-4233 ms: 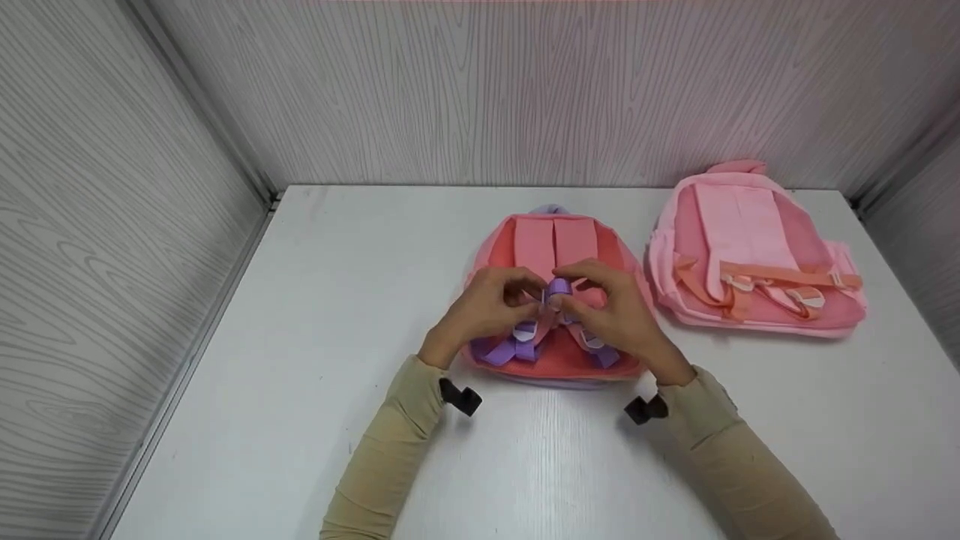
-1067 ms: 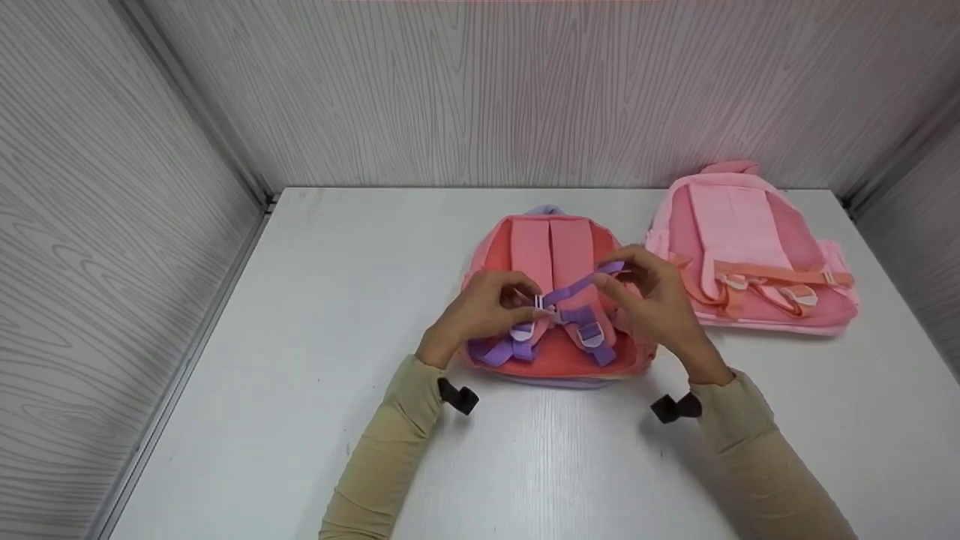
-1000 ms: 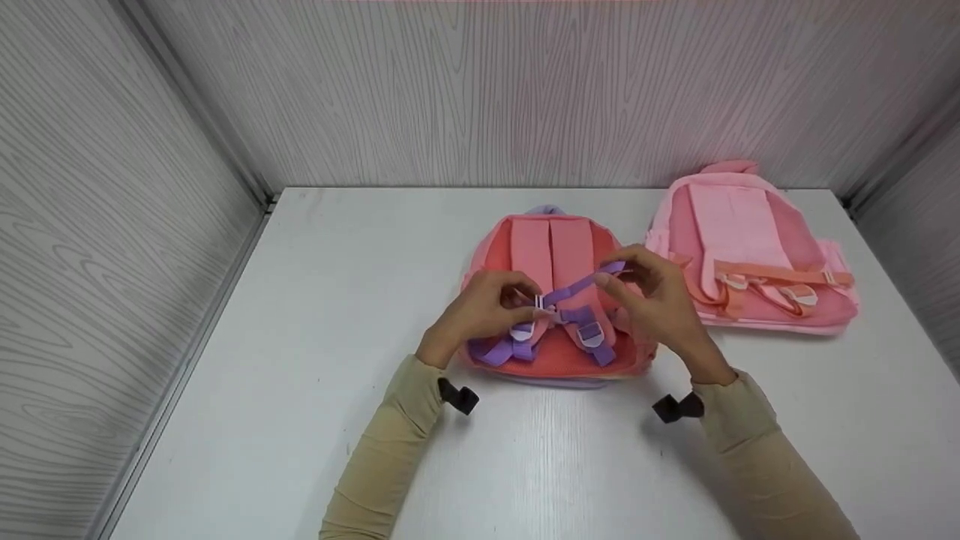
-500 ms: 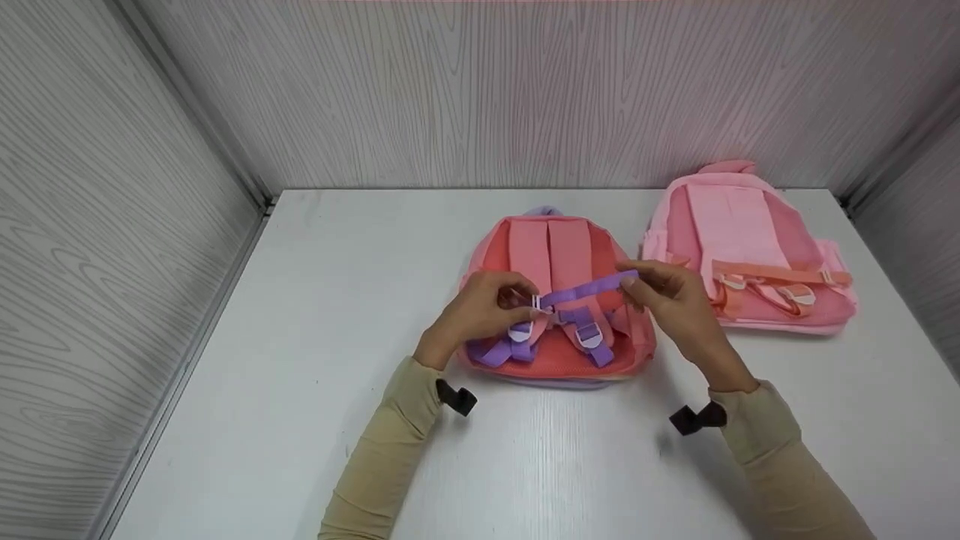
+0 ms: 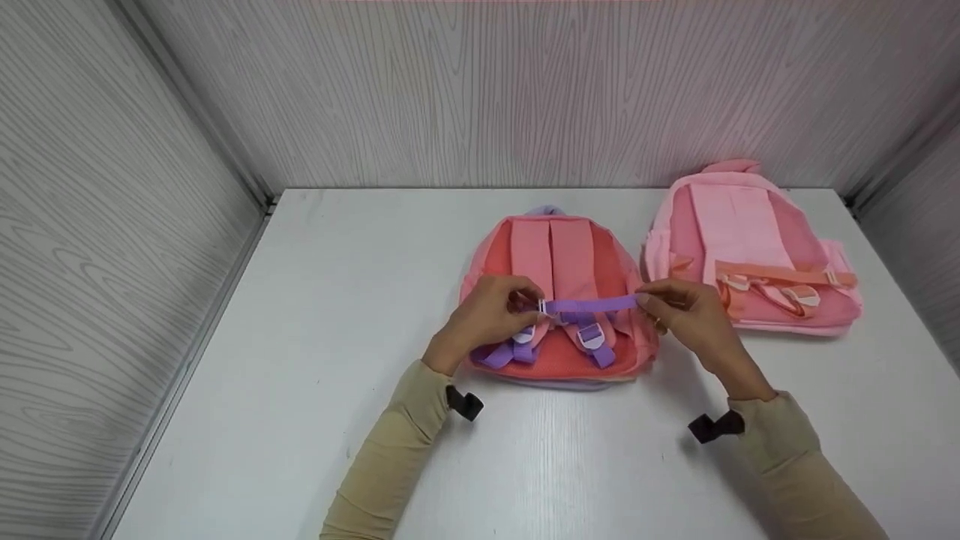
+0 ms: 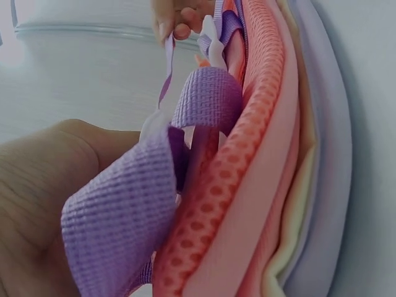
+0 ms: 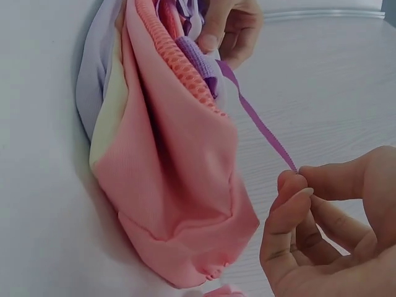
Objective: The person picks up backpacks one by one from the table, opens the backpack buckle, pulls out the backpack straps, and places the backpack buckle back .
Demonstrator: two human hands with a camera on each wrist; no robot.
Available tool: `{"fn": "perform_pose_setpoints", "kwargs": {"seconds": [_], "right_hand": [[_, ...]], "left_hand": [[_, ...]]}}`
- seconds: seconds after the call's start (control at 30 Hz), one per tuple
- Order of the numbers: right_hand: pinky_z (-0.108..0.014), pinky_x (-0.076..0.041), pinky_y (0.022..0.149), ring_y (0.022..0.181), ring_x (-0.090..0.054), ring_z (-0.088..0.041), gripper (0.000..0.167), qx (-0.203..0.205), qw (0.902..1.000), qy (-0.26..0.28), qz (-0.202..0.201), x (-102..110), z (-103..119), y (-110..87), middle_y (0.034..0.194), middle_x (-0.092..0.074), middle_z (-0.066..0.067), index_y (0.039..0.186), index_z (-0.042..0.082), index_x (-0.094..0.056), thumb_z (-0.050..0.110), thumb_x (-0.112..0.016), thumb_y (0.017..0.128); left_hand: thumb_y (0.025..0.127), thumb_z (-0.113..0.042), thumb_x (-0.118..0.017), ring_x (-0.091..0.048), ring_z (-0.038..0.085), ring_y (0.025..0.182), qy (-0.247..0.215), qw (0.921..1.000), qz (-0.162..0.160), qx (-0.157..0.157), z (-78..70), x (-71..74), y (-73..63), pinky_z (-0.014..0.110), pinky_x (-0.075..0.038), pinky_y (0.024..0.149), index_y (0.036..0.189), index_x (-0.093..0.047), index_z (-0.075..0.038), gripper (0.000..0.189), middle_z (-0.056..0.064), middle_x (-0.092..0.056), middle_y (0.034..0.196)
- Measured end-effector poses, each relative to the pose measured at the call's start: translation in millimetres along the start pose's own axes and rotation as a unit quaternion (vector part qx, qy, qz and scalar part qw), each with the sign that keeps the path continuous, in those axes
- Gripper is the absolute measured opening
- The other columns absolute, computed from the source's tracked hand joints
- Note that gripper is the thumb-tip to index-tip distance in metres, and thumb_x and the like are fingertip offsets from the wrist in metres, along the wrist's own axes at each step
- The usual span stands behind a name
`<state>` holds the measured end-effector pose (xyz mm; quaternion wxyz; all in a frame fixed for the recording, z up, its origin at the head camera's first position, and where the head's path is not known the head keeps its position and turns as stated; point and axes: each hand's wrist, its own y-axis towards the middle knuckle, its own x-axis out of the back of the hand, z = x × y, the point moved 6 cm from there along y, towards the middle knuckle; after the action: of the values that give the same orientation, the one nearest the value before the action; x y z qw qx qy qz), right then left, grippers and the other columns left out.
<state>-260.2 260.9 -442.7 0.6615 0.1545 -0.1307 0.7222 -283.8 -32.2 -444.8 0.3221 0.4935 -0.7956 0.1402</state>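
Observation:
A coral-pink backpack [image 5: 574, 259] lies with its shoulder straps facing up. My left hand [image 5: 491, 311] pinches a small white buckle [image 5: 542, 307] over the middle of the pack. From that buckle a purple webbing strap [image 5: 592, 305] runs out taut to the right. Its far end is pinched between thumb and fingers of my right hand [image 5: 694, 315], at the pack's right edge; the right wrist view shows the pinched strap end [image 7: 291, 164] clearly. Below hang purple adjuster straps with white slides [image 5: 591, 335]. In the left wrist view, a loop of purple webbing [image 6: 124, 210] partly covers the left hand.
A second, lighter pink backpack [image 5: 742, 232] with orange straps lies at the back right, close to the right hand. Both stand on a white table [image 5: 360, 300] bounded by grey wood-grain panels [image 5: 480, 90] at the back and sides.
The right hand first was at the buckle beside the left, then drew the purple strap out rightward and lowered it until level. The left hand has stayed nearly in place at the buckle.

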Motion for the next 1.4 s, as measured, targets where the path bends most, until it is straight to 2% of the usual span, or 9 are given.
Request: {"fn": "perform_pose_setpoints", "kwargs": {"seconds": [0.13,0.27,0.67,0.97,1.23,1.4], "right_hand": [[-0.025,-0.059,0.074,0.080,-0.066,-0.014,0.033,-0.017,0.9996,-0.010,0.022,3.1,-5.9,0.6,0.099,-0.076,-0.003,0.130,0.000,-0.074,0.022,-0.070,0.105],[-0.026,-0.060,0.074,0.080,-0.067,-0.014,0.031,-0.024,0.9988,-0.007,0.041,5.7,-8.7,1.6,0.100,-0.078,-0.004,0.128,-0.001,-0.074,0.020,-0.069,0.106],[-0.027,-0.060,0.075,0.080,-0.067,-0.013,0.028,-0.027,0.9982,-0.012,0.052,4.4,-12.8,-1.3,0.097,-0.076,-0.004,0.123,-0.002,-0.072,0.021,-0.069,0.106],[-0.027,-0.060,0.077,0.080,-0.068,-0.014,0.029,-0.032,0.9979,-0.008,0.055,3.4,-12.5,3.0,0.100,-0.075,-0.006,0.124,-0.001,-0.072,0.021,-0.070,0.106],[-0.026,-0.061,0.078,0.081,-0.069,-0.013,0.030,-0.031,0.9975,0.005,0.063,2.2,-11.3,4.5,0.101,-0.075,-0.005,0.124,-0.002,-0.071,0.021,-0.069,0.106],[-0.028,-0.062,0.077,0.079,-0.069,-0.013,0.030,-0.029,0.9973,0.017,0.065,1.7,-12.0,4.5,0.096,-0.075,-0.002,0.124,-0.004,-0.070,0.020,-0.070,0.105]], "left_hand": [[0.096,-0.024,-0.082,-0.066,0.015,0.096,0.015,0.9998,0.000,0.012,-1.7,-1.5,-0.5,0.032,-0.058,0.089,0.121,-0.078,-0.013,0.027,0.001,-0.075,0.110],[0.096,-0.024,-0.082,-0.066,0.014,0.096,0.020,0.9997,-0.005,0.010,-4.4,-0.7,-0.8,0.033,-0.058,0.090,0.120,-0.078,-0.013,0.027,0.001,-0.076,0.110],[0.095,-0.025,-0.083,-0.068,0.013,0.096,0.010,0.9998,0.003,0.017,-7.0,-5.9,-0.4,0.030,-0.058,0.089,0.117,-0.078,-0.016,0.024,-0.004,-0.075,0.107],[0.095,-0.026,-0.084,-0.068,0.013,0.096,0.009,0.9999,0.008,-0.006,-12.1,-4.1,3.1,0.030,-0.058,0.089,0.119,-0.079,-0.014,0.028,-0.001,-0.076,0.109],[0.095,-0.025,-0.084,-0.066,0.013,0.095,0.013,0.9998,0.009,-0.011,-18.1,-3.5,6.6,0.030,-0.058,0.089,0.119,-0.080,-0.013,0.027,-0.002,-0.076,0.107],[0.094,-0.021,-0.084,-0.069,0.013,0.095,-0.003,0.9996,0.006,-0.026,-21.3,-4.7,7.5,0.036,-0.060,0.093,0.117,-0.081,-0.010,0.026,0.001,-0.079,0.107]]}}
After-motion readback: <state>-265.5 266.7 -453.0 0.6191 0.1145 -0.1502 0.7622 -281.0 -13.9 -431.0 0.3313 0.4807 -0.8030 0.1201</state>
